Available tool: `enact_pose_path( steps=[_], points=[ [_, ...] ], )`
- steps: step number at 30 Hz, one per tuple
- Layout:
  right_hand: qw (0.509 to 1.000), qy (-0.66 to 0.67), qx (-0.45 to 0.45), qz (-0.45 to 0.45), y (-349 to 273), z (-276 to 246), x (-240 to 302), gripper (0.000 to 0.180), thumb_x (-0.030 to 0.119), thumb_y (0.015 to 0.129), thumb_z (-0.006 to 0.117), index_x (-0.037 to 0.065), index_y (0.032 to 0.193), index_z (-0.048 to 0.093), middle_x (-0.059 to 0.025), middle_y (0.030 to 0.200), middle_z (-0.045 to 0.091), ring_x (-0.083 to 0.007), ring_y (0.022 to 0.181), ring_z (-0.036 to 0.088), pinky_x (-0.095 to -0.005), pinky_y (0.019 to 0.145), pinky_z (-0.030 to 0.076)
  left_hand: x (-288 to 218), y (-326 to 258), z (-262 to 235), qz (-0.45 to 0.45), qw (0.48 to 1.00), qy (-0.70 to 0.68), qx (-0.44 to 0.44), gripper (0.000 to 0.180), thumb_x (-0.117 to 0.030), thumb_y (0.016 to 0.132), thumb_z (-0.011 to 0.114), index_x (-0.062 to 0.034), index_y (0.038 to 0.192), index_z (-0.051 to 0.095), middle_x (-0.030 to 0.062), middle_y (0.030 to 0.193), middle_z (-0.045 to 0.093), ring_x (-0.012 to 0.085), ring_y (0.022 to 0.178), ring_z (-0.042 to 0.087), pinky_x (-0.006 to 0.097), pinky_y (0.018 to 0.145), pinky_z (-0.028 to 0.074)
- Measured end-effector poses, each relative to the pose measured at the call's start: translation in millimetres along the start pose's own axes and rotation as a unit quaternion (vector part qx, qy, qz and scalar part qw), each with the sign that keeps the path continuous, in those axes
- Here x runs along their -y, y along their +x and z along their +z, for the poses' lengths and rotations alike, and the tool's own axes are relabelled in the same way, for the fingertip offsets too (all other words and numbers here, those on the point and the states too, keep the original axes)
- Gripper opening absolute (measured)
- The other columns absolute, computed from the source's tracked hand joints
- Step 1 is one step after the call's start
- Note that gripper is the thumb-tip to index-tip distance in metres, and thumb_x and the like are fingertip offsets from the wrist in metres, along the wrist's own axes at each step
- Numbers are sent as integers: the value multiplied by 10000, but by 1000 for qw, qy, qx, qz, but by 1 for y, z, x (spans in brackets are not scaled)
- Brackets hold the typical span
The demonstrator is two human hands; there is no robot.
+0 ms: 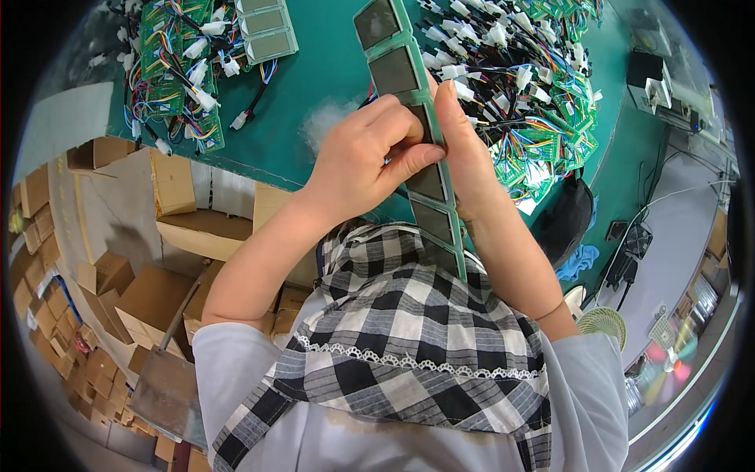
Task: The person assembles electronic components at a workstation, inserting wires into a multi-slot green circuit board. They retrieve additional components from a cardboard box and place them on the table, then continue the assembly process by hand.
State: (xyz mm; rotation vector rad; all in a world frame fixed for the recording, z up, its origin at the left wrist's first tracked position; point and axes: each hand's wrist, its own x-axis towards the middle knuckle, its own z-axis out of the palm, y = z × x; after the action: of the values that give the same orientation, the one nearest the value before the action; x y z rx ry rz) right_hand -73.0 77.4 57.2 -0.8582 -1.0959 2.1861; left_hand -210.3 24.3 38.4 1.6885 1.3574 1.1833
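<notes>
Circuit-board strip (427, 182), green with a row of grey panels, is held above the tabletop (330, 47) at upper centre of the frame; its long axis runs steeply, tilted from the top edge, left of its lower end, down and rightward to the apron (417, 315), with the panels turned toward the left; the right hand (469, 153) is closed around the strip's right edge, thumb pointing up; the left hand (366, 153) has its fingers curled and its thumb and forefinger nearly together against the panels, though whether it grips anything cannot be told; both hands hide the strip's middle stretch. Wired boards (543, 145) with white connectors crowd the upper right, just beyond the right hand; more green boards (161, 75) lie at upper left, beside another panelled strip (267, 31); a blue cloth (578, 263) lies right of centre; cardboard boxes (153, 303) fill the lower left.
</notes>
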Motion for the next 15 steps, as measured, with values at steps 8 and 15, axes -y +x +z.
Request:
enact_pose_path(
  steps=[8, 15],
  points=[
    [999, -16, 11, -31, -2, 1, 3, 616, 466, 1064, 295, 89, 1550, 255, -22, 1487, 386, -136, 1341, 358, -282, 1126, 257, -2, 1, -8, 21, 999, -5, 29, 153, -123, 867, 710, -34, 851, 587, 71, 799, 568, 237, 704, 569, 326, 620, 453],
    [1000, -26, -3, 15, -5, -2, 3, 600, 447, 1068, 302, 90, 1548, 260, -29, 1507, 367, -137, 1365, 336, -278, 1135, 242, -4, 8, -13, 35, 997, 30, 70, 120, -85, 840, 710, -46, 846, 597, 64, 783, 574, 234, 699, 580, 343, 604, 455]
  ],
)
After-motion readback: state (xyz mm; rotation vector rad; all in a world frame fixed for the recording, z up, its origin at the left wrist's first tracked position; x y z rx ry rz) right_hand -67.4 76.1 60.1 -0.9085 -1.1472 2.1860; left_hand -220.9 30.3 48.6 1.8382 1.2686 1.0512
